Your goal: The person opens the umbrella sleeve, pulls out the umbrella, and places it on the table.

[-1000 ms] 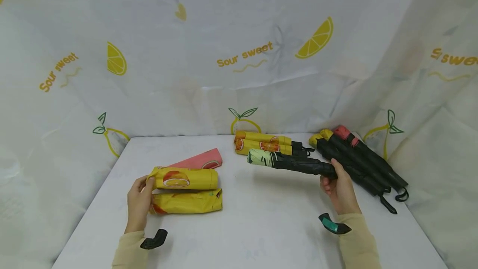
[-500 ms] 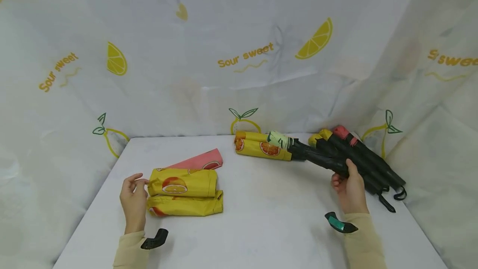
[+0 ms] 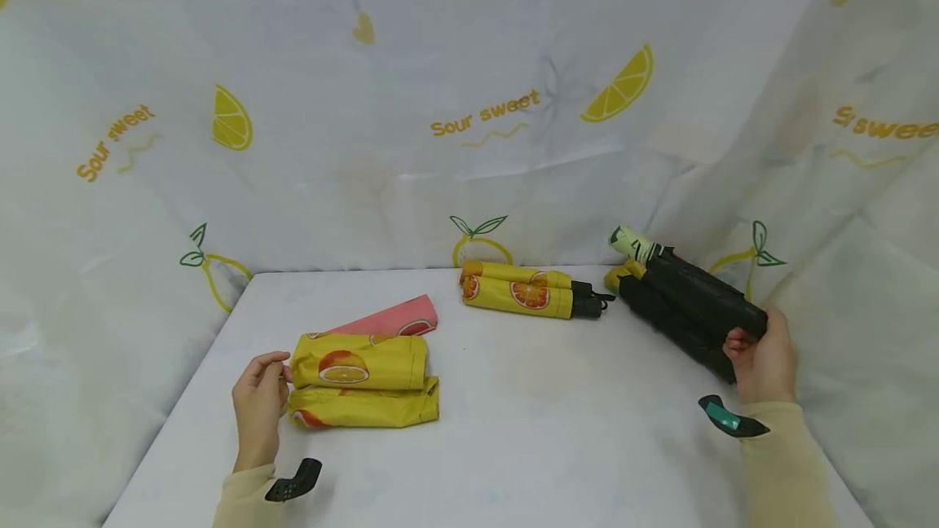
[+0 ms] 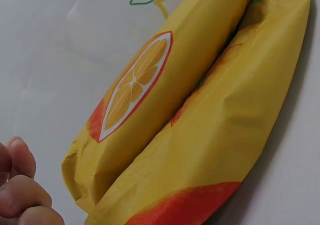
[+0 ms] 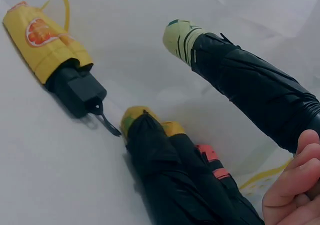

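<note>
- Beyond 9 o'clock, counted from its middle, the white table (image 3: 543, 463) ends in a slanting left edge, with a strip of tabletop between that edge and me.
- My left hand (image 3: 257, 402) is at 9 o'clock, fingers loosely bent and holding nothing, the tips just beside the covers' left ends.
- Two yellow covers lie there side by side, a far yellow cover (image 3: 355, 361) with an orange slice printed on it and a near yellow cover (image 3: 367, 408).
- One pink cover (image 3: 392, 316) lies behind them at 10 o'clock, partly hidden.
- A wide stretch of tabletop runs from the covers' right ends across to 3 o'clock and down to 6, room for both my arms.
- Two yellow-covered umbrellas (image 3: 506, 293) lie at 12 o'clock by the far edge, black handles toward 3.
- Three black umbrellas (image 5: 192, 180) lie together at 2 o'clock, two yellow-ended and one pink-ended.
- One green-ended umbrella (image 3: 689, 283), black along its length, is raised above that group, its pale end toward 10 o'clock.
- My right hand (image 3: 766, 361), at 3 o'clock, grips its other end with curled fingers, close to the right edge and the hanging sheet (image 3: 866, 292).
</note>
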`<state>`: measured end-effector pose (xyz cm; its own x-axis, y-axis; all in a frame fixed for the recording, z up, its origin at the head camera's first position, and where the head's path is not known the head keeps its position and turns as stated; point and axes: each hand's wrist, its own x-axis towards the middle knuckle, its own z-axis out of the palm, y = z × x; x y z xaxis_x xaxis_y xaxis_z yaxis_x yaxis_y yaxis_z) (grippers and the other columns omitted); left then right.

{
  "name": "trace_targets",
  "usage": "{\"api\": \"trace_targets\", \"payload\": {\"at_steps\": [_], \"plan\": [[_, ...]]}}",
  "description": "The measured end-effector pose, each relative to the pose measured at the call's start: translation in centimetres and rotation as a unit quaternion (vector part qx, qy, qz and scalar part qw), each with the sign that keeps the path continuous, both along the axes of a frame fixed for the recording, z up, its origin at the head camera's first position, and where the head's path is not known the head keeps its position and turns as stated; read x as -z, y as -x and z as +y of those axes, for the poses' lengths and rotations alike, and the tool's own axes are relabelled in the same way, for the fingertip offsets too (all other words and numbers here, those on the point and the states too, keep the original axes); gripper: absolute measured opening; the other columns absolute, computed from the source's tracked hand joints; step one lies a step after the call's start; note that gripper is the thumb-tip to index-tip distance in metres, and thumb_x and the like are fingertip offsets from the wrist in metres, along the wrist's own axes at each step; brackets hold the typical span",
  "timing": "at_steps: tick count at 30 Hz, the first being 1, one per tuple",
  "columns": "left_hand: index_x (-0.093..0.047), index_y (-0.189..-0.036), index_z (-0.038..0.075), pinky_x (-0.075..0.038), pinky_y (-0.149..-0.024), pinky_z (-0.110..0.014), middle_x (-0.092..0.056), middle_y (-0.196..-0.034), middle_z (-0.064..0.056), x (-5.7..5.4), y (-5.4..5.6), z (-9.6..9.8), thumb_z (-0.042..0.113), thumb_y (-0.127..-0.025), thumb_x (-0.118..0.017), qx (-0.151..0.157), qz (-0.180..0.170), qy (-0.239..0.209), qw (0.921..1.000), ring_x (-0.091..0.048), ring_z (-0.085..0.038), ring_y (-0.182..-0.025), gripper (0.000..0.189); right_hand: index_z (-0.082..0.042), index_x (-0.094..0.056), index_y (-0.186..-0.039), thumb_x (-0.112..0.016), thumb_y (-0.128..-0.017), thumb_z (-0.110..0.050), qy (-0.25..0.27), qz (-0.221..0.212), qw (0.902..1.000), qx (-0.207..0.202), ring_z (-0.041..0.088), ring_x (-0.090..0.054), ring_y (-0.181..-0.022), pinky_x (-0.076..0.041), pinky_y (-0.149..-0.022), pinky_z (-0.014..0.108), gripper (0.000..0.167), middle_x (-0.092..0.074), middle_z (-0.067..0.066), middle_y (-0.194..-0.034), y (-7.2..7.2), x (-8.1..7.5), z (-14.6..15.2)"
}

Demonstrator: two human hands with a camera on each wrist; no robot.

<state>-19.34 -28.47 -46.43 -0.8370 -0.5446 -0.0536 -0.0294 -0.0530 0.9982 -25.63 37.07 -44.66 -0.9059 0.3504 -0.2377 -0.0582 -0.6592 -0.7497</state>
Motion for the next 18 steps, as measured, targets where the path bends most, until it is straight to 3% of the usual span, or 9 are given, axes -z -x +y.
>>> {"api": "trace_targets", "payload": {"at_steps": [8, 18], "plan": [[-0.061, -0.111, 0.006, -0.015, -0.042, -0.033, -0.045, -0.062, 0.005, 0.1, -0.2, -0.5, 0.017, -0.106, -0.047, 0.0, -0.022, -0.01, 0.9997, -0.03, -0.006, -0.043, 0.019, -0.011, -0.055, -0.097, -0.055, -0.103, -0.038, -0.003, -0.047, 0.9981, 0.04, 0.02, -0.052, -0.049, -0.048, -0.048, 0.029, 0.028, -0.06, 0.008, -0.059, 0.2, -0.3, 3.9], [-0.059, -0.12, 0.006, -0.027, -0.04, -0.021, -0.047, -0.067, 0.006, 0.3, 0.2, 0.3, 0.021, -0.107, -0.047, 0.024, -0.055, -0.001, 0.9982, -0.033, -0.006, -0.048, 0.022, -0.014, -0.054, -0.093, -0.051, -0.104, -0.04, 0.017, -0.146, 0.9875, 0.057, 0.019, -0.052, -0.047, -0.049, -0.044, 0.029, 0.028, -0.06, 0.006, -0.056, 1.2, 1.2, 5.6]]}}
